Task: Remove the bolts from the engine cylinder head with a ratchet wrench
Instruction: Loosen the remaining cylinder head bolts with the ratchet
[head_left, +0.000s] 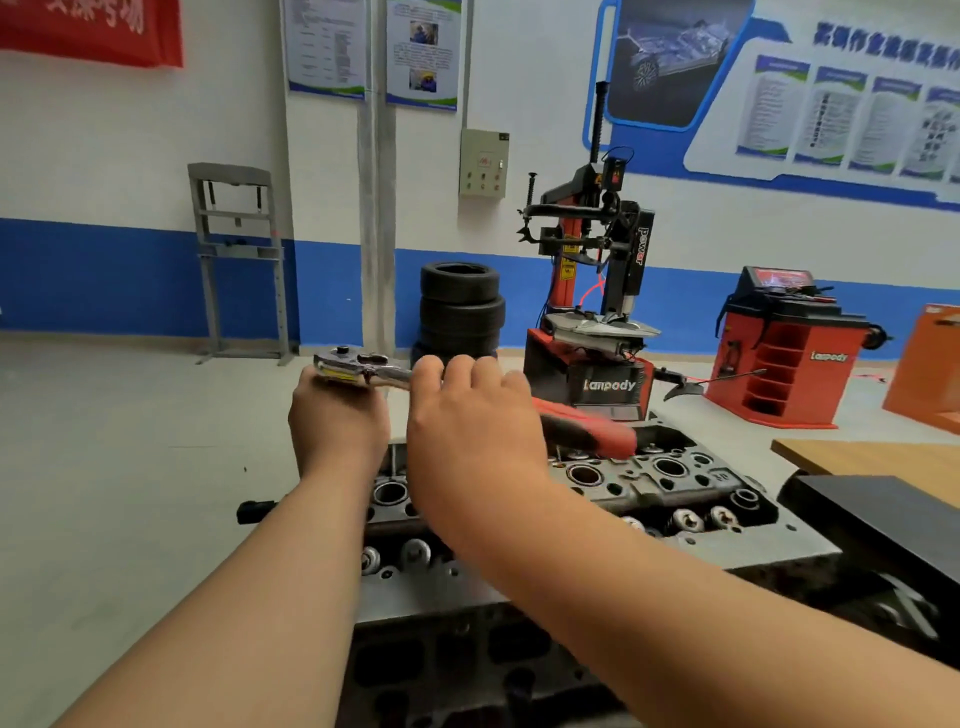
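Observation:
The grey metal cylinder head (649, 488) lies in front of me, with round bores and valve springs along its top. A ratchet wrench (363, 369) with a chrome head and a red-black handle (592, 428) is held above the head's left end. My left hand (337, 421) is closed under the chrome ratchet head. My right hand (472, 421) wraps the shaft just right of it, with the red handle sticking out to the right. Whatever socket or bolt sits below the ratchet head is hidden by my left hand.
A dark block (883, 525) and a wooden tabletop (872, 457) stand at the right. Behind are a red tyre changer (592, 322), stacked tyres (460, 306), a red wheel balancer (779, 353) and a grey press frame (239, 260) on the workshop floor.

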